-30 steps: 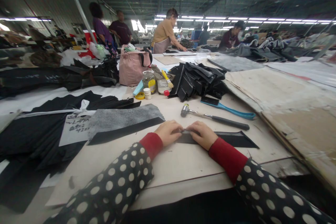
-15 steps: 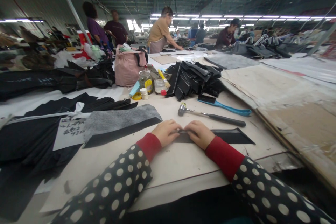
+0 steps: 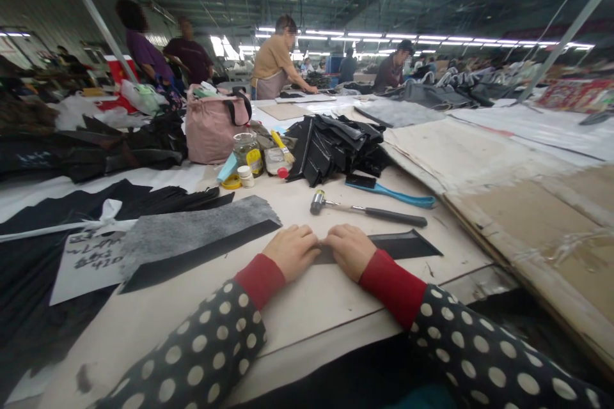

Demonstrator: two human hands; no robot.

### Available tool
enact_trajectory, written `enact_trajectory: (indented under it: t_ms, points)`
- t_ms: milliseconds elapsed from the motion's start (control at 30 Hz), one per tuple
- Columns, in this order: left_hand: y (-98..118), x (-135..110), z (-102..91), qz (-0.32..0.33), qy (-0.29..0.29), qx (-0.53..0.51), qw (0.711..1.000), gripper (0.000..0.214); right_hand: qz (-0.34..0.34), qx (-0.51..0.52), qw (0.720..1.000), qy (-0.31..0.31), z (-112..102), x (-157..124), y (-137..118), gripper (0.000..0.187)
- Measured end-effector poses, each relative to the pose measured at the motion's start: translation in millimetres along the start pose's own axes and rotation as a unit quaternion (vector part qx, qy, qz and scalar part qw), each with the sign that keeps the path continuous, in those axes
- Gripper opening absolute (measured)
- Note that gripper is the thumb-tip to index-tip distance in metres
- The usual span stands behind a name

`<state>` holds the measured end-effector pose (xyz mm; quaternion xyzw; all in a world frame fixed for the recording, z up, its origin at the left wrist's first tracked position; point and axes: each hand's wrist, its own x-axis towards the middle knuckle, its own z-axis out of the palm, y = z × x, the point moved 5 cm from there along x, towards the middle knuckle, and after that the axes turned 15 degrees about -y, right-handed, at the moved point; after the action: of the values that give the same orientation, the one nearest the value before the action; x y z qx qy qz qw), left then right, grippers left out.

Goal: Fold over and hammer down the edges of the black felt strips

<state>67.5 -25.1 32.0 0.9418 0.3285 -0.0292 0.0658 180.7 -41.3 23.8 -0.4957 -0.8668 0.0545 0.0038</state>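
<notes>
A narrow black fabric strip [image 3: 407, 245] lies crosswise on the pale work board, its right end bare. My left hand [image 3: 291, 252] is closed at the strip's left part, fingertips pressed together on its upper edge. Close beside it, my right hand [image 3: 350, 252] pinches the same edge, thumb and fingers bent inward. Both hands hide the strip's left part. Just beyond them rests a hammer [image 3: 355, 207] with a dark grip. A grey and black fabric piece [image 3: 201, 230] lies to the left of my left hand.
Behind the hammer are a blue-handled brush [image 3: 403, 195] and a pile of black pieces [image 3: 330, 147]. A glass jar [image 3: 248, 153], a yellow paintbrush [image 3: 282, 146] and a pink bag [image 3: 211, 128] stand farther back. Large boards [image 3: 508, 160] edge the right side. Several people work beyond.
The view has turned slightly right, so the scene sits farther left. Both hands stay closed at the strip's edge, with little visible change in their grip.
</notes>
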Motion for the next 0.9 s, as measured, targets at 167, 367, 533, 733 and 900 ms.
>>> enact_trajectory:
  t_ms: [167, 367, 533, 733, 900]
  points:
    - [-4, -4, 3.1, -0.007, 0.038, -0.060, 0.997, 0.021, 0.061, -0.005, 0.997, 0.055, -28, -14, 54, 0.032]
    - [-12, -3, 5.7, -0.003, 0.071, -0.110, 0.991, 0.029, 0.160, -0.081, 0.983, -0.045, -19, -20, 117, 0.033]
    - [-11, -5, 6.9, 0.023, 0.077, -0.107, 0.991, 0.034, 0.158, -0.075, 0.984, -0.031, -32, -22, 111, 0.024]
    - [-6, -7, 6.6, 0.035, 0.052, -0.091, 0.994, 0.037, 0.172, 0.124, 0.977, 0.003, -39, -85, 83, 0.035]
    - [-5, -5, 7.9, 0.040, 0.050, -0.095, 0.993, 0.036, 0.193, 0.241, 0.951, -0.016, -28, -140, 66, 0.048]
